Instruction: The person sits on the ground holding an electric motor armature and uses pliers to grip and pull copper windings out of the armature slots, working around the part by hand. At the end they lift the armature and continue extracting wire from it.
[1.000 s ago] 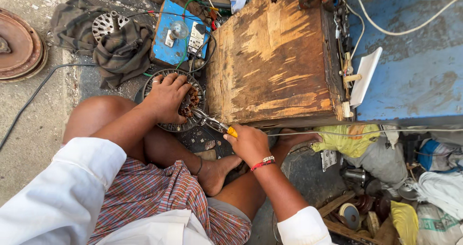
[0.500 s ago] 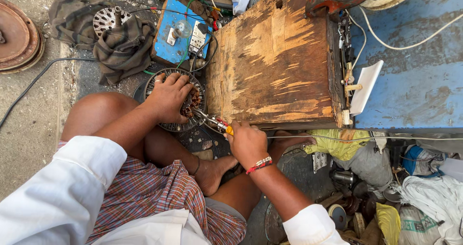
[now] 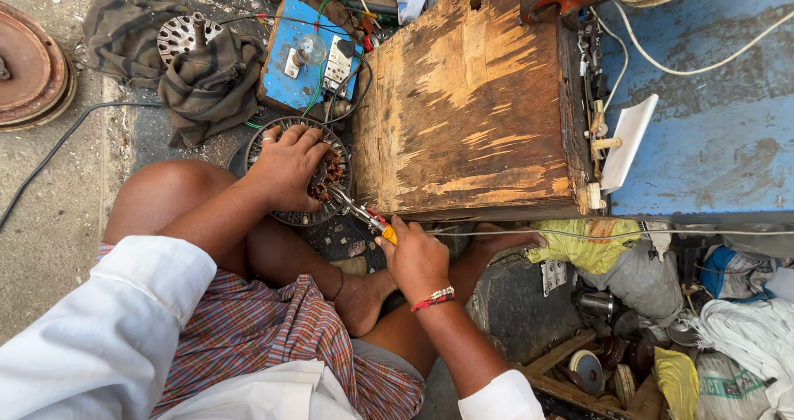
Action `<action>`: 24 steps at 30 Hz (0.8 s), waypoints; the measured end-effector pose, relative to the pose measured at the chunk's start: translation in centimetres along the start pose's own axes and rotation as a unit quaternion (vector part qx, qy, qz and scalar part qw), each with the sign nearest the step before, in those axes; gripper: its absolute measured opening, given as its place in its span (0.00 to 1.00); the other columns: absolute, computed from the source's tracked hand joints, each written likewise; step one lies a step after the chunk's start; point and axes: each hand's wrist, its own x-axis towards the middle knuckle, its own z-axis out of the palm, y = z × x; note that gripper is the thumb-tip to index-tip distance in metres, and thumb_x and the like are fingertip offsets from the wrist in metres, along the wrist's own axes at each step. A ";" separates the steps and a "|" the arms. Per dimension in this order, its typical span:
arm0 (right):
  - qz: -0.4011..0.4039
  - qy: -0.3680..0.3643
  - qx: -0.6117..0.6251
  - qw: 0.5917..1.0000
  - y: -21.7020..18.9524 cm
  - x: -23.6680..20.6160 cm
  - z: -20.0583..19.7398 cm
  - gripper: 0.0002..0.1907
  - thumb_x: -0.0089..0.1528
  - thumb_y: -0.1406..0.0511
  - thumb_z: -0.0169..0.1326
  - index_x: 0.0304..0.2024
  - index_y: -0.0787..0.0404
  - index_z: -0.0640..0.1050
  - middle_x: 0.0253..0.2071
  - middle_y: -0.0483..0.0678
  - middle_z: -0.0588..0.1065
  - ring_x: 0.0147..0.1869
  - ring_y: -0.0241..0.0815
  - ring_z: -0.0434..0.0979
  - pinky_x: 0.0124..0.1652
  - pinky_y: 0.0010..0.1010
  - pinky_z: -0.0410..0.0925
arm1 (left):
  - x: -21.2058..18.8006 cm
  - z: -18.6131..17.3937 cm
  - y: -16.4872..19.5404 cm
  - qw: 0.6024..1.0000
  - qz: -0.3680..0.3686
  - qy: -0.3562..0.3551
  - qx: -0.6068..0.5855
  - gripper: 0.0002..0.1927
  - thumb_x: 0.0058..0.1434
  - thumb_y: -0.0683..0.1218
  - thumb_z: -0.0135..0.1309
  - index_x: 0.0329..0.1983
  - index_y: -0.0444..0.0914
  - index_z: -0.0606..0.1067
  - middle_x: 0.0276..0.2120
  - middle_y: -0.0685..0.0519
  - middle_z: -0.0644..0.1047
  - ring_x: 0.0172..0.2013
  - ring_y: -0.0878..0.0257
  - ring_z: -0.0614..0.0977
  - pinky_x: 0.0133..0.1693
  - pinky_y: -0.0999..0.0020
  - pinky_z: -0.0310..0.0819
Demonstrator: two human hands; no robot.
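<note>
My left hand (image 3: 285,168) lies spread on the motor winding (image 3: 299,172); my right hand (image 3: 416,255), closed around pliers (image 3: 360,212), works its copper coils, many still in place.

A motor stator (image 3: 299,172) lies on the ground between a control box (image 3: 308,56) behind it and the person's knees, with a wooden block (image 3: 471,106) to its right.

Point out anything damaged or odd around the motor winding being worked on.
The wooden box top beside the stator is badly worn, its surface flaking in pale patches. Nothing looks spilled near the left hand or right hand.
</note>
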 end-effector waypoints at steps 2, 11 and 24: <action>-0.014 0.019 -0.023 0.999 -0.4 0.0 -0.6 0.25 0.56 0.53 0.64 0.52 0.58 0.81 0.36 0.53 0.78 0.37 0.56 0.81 0.33 0.46 0.72 | 0.0 0.0 0.0 1.000 0.002 0.005 -0.002 0.58 0.32 0.63 0.72 0.68 0.40 0.66 0.68 0.47 0.63 0.69 0.48 0.59 0.66 0.39 0.49; -0.029 0.018 -0.037 0.999 -0.7 0.8 -2.0 0.17 0.53 0.55 0.66 0.40 0.57 0.82 0.35 0.53 0.74 0.37 0.57 0.80 0.33 0.47 0.71 | 0.1 0.1 0.0 1.000 0.000 0.004 0.004 0.57 0.33 0.63 0.72 0.68 0.40 0.66 0.68 0.47 0.62 0.69 0.48 0.59 0.65 0.38 0.50; -0.001 -0.076 0.012 0.997 -0.8 1.0 -2.3 0.21 0.57 0.50 0.64 0.31 0.60 0.79 0.31 0.56 0.79 0.36 0.61 0.80 0.35 0.52 0.70 | 0.1 0.1 0.1 1.000 -0.002 0.003 0.004 0.57 0.33 0.63 0.72 0.67 0.40 0.66 0.68 0.47 0.63 0.69 0.49 0.59 0.66 0.39 0.49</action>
